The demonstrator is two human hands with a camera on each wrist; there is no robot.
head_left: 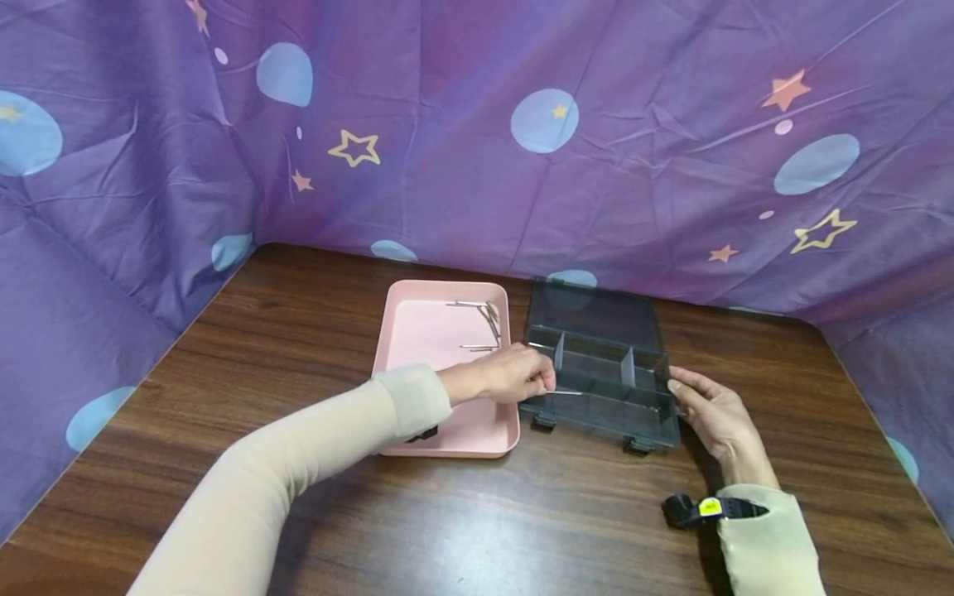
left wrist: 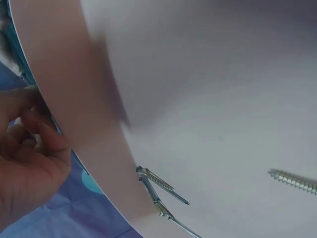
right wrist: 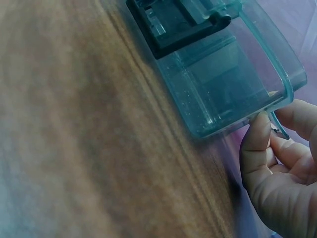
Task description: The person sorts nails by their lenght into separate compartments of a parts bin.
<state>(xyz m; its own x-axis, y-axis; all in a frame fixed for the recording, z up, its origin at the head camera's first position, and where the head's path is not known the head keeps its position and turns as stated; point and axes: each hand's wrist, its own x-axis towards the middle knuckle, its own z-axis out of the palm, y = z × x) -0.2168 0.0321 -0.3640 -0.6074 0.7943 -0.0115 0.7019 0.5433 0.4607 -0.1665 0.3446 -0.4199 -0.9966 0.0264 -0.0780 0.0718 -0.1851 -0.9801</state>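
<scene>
Over the near left part of a dark translucent compartment box (head_left: 596,422), my left hand (head_left: 514,374) pinches a thin silver screw (head_left: 565,392). That hand reaches across the right rim of a pink tray (head_left: 425,335), where several loose screws (head_left: 488,318) lie along the inner right side. Threads show on one screw (left wrist: 292,182) in the left wrist view. My right hand (head_left: 717,414) grips the right end of the box, thumb and fingers at its wall. In the right wrist view the thumb (right wrist: 258,131) presses on the clear side wall.
The box's lid (head_left: 596,314) is folded back behind it, and upright dividers (head_left: 628,367) split its rear row. Two latches (head_left: 638,445) stick out at the front. A purple star-patterned cloth (head_left: 462,165) borders the wooden table (head_left: 447,530).
</scene>
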